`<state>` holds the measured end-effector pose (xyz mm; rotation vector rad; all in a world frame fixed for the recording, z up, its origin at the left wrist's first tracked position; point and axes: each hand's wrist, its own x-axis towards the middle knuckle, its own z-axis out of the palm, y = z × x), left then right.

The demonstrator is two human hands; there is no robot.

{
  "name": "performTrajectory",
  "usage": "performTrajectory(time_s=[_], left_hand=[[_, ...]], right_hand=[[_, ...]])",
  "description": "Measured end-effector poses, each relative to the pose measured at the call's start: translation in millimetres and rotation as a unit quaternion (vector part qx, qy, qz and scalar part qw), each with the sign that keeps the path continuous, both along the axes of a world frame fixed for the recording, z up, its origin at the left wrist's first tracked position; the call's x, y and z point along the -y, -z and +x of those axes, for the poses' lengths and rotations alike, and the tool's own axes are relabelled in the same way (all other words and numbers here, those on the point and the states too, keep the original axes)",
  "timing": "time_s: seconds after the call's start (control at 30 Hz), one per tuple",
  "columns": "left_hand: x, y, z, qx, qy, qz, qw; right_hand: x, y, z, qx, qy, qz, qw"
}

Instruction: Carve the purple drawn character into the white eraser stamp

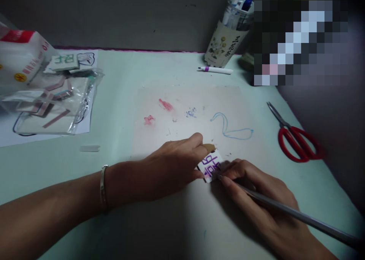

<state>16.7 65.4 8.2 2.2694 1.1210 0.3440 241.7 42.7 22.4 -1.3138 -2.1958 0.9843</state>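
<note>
Above tabletop (116, 85); left hand (182, 157): squarish card (211, 165); right hand (256, 187): slender, glossy pen (275, 202)

the label (228, 43) on the jar (242, 13) reads 三花茶. the white card (212, 165) bears purple chinese writing, hard to make out. green writing on the stack (65, 62) and the bag's (21, 56) print are unreadable.

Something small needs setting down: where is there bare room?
The pale green tabletop is bare between the clear plastic packet and the doodled greyish sheet; a narrower gap separates that sheet from the red-handled scissors. Crowded: the packet's corner and the middle, where the left hand holds a white, purple-lettered card and the right hand a slender grey tool.
</note>
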Motion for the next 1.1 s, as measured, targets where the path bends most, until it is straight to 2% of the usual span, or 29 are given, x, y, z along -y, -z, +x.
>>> performTrajectory(time_s=[0.37,0.6,0.8,0.93,1.1], left_hand=[[0.8,-0.8,0.3,0.007,-0.014,-0.024,1.000],[9.0,8.1,6.3,0.021,-0.037,0.010,0.999],[6.4,3.0,8.1,0.031,-0.042,-0.043,0.998],[5.1,0.3,3.7,0.048,-0.032,-0.068,0.996],[8.8,10.0,1.7,0.093,-0.049,-0.046,0.993]], right_hand=[[-2.6,3.0,-1.8,-0.050,0.110,-0.092,0.988],[-6.8,4.1,-2.2,-0.077,0.075,-0.093,0.990],[-7.3,8.1,1.6,-0.096,0.032,-0.074,0.992],[-6.0,8.4,2.0,-0.100,0.034,-0.081,0.991],[-6.6,8.1,0.4,-0.118,0.074,-0.087,0.986]])
